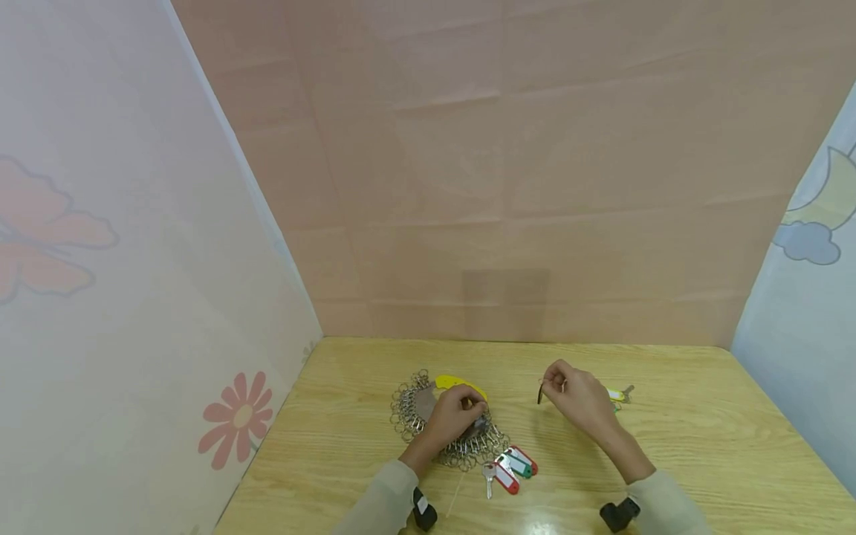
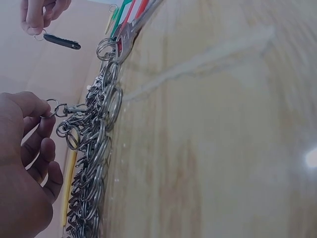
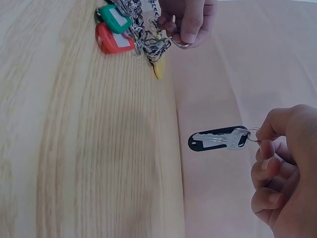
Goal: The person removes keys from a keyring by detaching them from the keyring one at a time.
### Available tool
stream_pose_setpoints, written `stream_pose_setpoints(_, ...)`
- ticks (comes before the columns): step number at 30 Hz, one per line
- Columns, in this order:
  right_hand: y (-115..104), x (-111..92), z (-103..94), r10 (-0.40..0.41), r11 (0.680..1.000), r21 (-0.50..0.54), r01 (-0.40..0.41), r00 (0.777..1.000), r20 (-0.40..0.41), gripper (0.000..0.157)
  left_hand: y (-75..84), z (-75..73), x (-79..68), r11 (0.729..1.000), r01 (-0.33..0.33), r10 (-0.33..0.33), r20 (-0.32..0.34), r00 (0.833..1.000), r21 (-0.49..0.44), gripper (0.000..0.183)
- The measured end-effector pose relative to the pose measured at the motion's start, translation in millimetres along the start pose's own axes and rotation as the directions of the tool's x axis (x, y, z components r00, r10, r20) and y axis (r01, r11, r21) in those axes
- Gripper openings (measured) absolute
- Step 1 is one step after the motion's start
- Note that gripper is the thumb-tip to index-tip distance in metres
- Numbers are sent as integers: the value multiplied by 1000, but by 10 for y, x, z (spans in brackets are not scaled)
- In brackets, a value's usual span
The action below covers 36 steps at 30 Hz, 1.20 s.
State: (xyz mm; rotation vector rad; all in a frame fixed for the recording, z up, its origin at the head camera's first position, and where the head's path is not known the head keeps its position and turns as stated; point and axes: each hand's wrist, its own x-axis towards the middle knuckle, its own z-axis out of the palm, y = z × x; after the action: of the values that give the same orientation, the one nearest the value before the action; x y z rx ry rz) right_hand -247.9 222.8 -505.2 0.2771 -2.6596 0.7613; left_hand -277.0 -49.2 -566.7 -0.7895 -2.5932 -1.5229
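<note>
My left hand (image 1: 455, 417) pinches a small split ring (image 2: 51, 108) between thumb and fingertip. That ring hangs from a snap hook (image 2: 74, 110) on a key holder with a grey plate (image 1: 425, 403) and a yellow handle (image 1: 444, 381). Many metal hooks and rings (image 1: 468, 452) fringe the holder, which lies on the table and is partly covered by my left hand. Raised to the right, my right hand (image 1: 580, 397) pinches the ring of a silver key (image 3: 234, 139). A black key tag (image 3: 196, 145) with a white label hangs from the same ring.
Red (image 1: 508, 479) and green (image 1: 519, 466) key tags with silver keys (image 1: 489, 472) lie at the holder's near right side. Behind my right hand is a yellow tag (image 1: 614, 394) with a key. A pinkish backdrop (image 1: 414, 186) stands along the far table edge.
</note>
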Motion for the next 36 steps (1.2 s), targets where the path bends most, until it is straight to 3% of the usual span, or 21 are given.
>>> stream_pose_setpoints(17, 112, -15, -136, -13, 1000, 2, 13, 999, -34, 7, -11, 18, 4, 1000, 25, -24, -33, 999, 18, 9)
stream_pose_setpoints(26, 178, -34, -195, -30, 1000, -10, 30, 998, -60, 3, -32, 1, -4, 999, 29, -29, -14, 999, 22, 10)
stream_pose_setpoints(36, 246, -37, -280, 8, 1000, -30, -10, 997, -80, 6, -35, -6, -3, 999, 44, -44, -9, 999, 21, 8)
